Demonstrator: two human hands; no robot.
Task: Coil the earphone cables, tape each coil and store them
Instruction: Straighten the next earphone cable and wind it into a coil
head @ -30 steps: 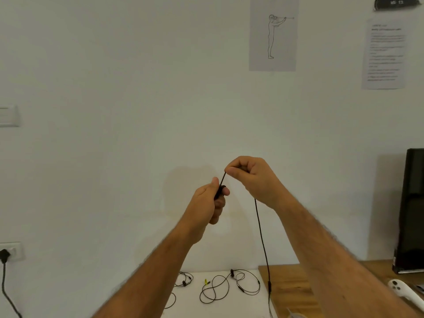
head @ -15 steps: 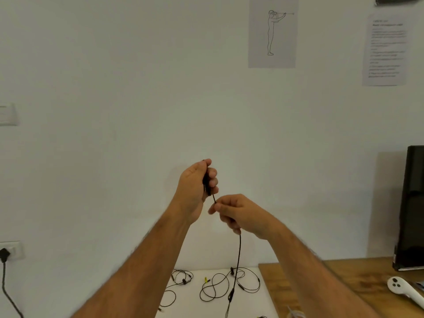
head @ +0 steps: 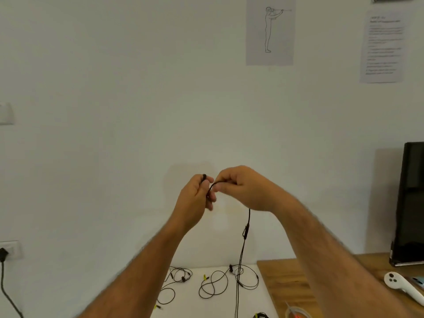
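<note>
Both hands are raised in front of the white wall. My left hand (head: 198,193) grips the wound part of a black earphone cable (head: 242,249), one end sticking up above its fingers. My right hand (head: 243,188) pinches the same cable just to the right and bends it over toward the left hand. From under the right hand the cable hangs straight down, past its inline remote, to the bottom edge. Two more black earphones lie loose on the white table (head: 259,304): one (head: 226,282) in the middle, one (head: 176,280) further left. A tape roll (head: 297,312) peeks in at the bottom.
A wooden desk (head: 286,285) adjoins the white table on the right, carrying a black monitor (head: 409,203) and a white controller (head: 400,285). Two paper sheets hang on the wall. A wall socket (head: 9,249) with a plugged cord is at far left.
My right hand rose from below the left hand to its right side, carrying the cable over in another turn. The hanging cable's inline remote has climbed higher.
</note>
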